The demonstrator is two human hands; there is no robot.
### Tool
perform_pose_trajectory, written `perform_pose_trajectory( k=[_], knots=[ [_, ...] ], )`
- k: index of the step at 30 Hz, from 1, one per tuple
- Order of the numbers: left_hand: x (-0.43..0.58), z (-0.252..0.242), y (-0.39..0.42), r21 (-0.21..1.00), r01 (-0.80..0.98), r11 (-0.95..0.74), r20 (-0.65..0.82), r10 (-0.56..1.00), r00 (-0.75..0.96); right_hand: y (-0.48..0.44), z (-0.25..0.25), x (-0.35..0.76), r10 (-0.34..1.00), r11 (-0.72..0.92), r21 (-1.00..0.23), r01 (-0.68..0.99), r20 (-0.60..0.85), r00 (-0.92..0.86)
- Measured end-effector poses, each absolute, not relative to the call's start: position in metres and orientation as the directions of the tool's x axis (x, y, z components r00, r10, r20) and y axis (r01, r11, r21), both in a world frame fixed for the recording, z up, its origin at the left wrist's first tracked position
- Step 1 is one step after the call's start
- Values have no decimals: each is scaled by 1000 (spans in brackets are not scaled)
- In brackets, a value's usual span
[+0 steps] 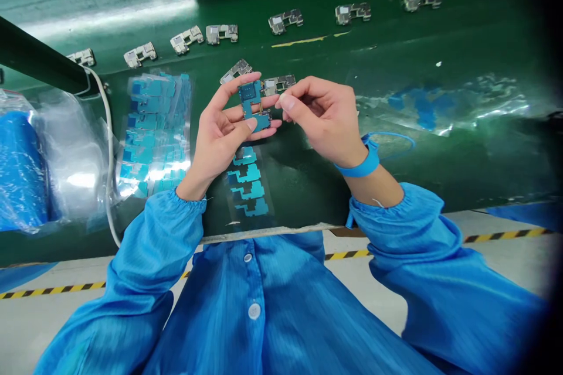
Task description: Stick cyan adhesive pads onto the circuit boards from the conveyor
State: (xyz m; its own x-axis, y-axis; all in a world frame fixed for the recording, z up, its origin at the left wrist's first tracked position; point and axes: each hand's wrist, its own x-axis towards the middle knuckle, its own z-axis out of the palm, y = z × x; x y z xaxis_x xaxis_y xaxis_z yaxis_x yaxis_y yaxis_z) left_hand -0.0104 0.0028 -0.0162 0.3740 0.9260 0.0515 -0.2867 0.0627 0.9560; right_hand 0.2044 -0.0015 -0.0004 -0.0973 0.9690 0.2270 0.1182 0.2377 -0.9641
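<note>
My left hand (pixel 226 126) grips a small circuit board (pixel 253 106) covered by a blue film, thumb on its lower end, fingers behind it. My right hand (pixel 321 114) is pinched at the board's right edge, thumb and forefinger pressed together; what they hold is too small to make out. Below the hands a clear strip with several blue shaped stickers (pixel 248 184) lies on the green belt (pixel 308 181). A blue wrist strap (pixel 365 161) sits on my right wrist.
A row of bare metal-shielded boards (pixel 285 19) runs along the belt's far side; two more (pixel 278 83) lie just behind my hands. Stacked sticker sheets (pixel 153 135) and plastic bags (pixel 39 158) lie at left, a white cable (pixel 108 152) beside them. Crumpled film (pixel 440 102) lies at right.
</note>
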Motion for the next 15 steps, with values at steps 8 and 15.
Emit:
perform_pose_trajectory(
  k=[8,15],
  knots=[
    [-8,-14,0,955,-296,30,78,936,344,0,-7,206,957,288,-948,139,278,-87],
    [-7,-5,-3,962,-255,96,-17,955,295,-1,-5,204,958,275,-948,159,258,-123]
  ],
)
